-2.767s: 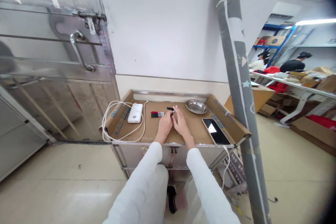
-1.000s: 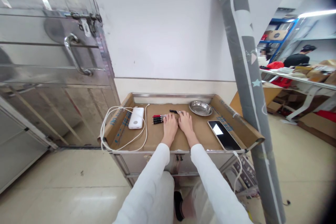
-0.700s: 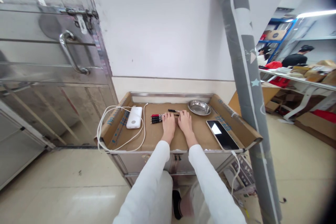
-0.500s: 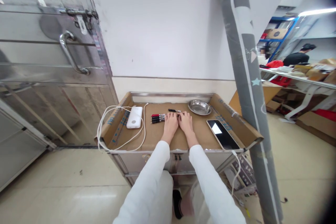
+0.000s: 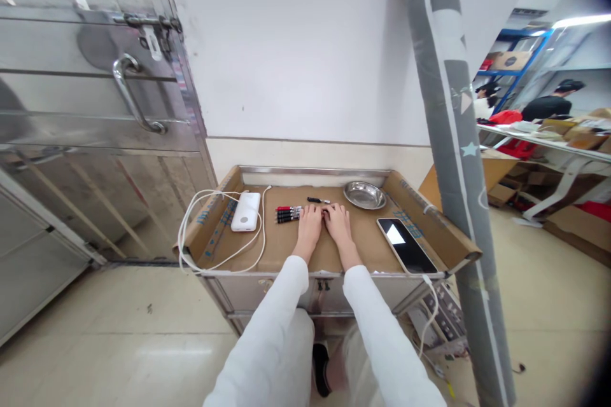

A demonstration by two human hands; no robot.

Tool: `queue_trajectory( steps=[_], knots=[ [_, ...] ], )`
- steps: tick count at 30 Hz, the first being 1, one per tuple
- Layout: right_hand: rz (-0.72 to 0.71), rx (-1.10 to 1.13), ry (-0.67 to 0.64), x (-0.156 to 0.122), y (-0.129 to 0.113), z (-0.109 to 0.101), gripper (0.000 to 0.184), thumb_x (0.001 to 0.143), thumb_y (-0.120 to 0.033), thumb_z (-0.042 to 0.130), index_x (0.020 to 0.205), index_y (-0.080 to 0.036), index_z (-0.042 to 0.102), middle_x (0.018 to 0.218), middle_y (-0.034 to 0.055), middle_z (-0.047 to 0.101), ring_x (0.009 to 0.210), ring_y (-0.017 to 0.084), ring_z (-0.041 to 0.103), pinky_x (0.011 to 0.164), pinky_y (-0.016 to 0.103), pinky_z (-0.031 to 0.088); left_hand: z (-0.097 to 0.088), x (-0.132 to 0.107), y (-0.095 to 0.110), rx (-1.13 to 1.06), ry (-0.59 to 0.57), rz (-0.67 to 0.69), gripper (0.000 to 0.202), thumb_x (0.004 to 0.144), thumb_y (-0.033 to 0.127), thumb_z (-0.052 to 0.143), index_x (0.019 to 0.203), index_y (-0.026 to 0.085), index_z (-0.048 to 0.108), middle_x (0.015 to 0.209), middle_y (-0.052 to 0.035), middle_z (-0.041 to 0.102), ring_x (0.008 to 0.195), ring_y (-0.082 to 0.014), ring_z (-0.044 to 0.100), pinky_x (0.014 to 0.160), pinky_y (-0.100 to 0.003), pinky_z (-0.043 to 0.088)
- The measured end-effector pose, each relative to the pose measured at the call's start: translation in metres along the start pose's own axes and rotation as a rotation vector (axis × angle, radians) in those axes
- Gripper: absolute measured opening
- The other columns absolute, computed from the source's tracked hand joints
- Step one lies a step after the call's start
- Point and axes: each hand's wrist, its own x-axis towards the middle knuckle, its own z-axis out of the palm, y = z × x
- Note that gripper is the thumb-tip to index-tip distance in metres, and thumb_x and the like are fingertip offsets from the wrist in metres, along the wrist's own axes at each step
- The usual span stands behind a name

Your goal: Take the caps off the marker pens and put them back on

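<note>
Several pens (image 5: 287,215), one red and the others dark, lie side by side in a row on the cardboard-lined top. My left hand (image 5: 310,225) rests over their right part, its fingers bent down onto them and hiding that part. Close beside it, my right hand (image 5: 337,222) has its fingers curled down at the pens' right ends, which are mostly covered. Just beyond my fingertips lies a single black pen (image 5: 315,200) with a lighter right end, apart from the row. A shallow round metal dish (image 5: 365,195) stands behind my right hand.
A white power bank (image 5: 246,211) with a looped white cable (image 5: 187,229) lies left. On the right is a phone (image 5: 405,246) plugged into a cable. Raised cardboard sides (image 5: 432,226) edge the cart top. A tall grey roll (image 5: 446,108) leans at right; people sit farther back.
The camera view has shifted slightly. My hands stay over the right part of the pen row, with only slight finger movement.
</note>
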Motion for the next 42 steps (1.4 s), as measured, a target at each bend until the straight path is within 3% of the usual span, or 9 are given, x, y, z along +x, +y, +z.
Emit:
queue_trajectory(
  steps=[11,20,29,42],
  knots=[
    [-0.043,0.056,0.015,0.0,0.0,0.004,0.026,0.092,-0.019,0.038,0.101,-0.019,0.063,0.101,0.0099,0.058,0.094,0.021,0.048,0.082,0.032,0.035,-0.004,0.0,0.0,-0.095,0.025,-0.099,0.024,0.09,0.005,0.033,0.099,0.011,0.054,0.101,-0.0127,0.059,0.098,-0.0212,0.055,0.09,-0.037,0.043],
    [-0.102,0.15,0.023,0.005,0.009,0.014,0.032,0.089,-0.009,0.035,0.101,-0.018,0.064,0.098,0.009,0.058,0.09,0.019,0.049,0.084,0.03,0.037,0.001,-0.001,-0.003,-0.221,0.037,-0.048,0.029,0.088,0.003,0.028,0.102,0.013,0.052,0.106,-0.0116,0.057,0.105,-0.0194,0.052,0.096,-0.038,0.041],
    [-0.104,0.275,0.093,0.008,0.012,0.024,0.028,0.088,-0.011,0.037,0.098,-0.016,0.063,0.098,0.0099,0.059,0.091,0.02,0.051,0.085,0.034,0.041,0.001,0.0,-0.003,-0.244,0.041,-0.049,0.029,0.087,0.001,0.029,0.103,0.012,0.05,0.106,-0.0129,0.057,0.107,-0.0198,0.052,0.097,-0.038,0.042],
    [-0.116,0.324,0.049,0.011,0.014,0.025,0.022,0.086,-0.012,0.044,0.094,-0.016,0.064,0.096,0.0083,0.06,0.091,0.019,0.052,0.087,0.033,0.042,-0.009,0.0,-0.001,-0.449,-0.038,-0.078,0.032,0.085,-0.002,0.031,0.106,0.015,0.047,0.111,-0.0107,0.057,0.102,-0.0157,0.057,0.088,-0.028,0.046]
  ],
)
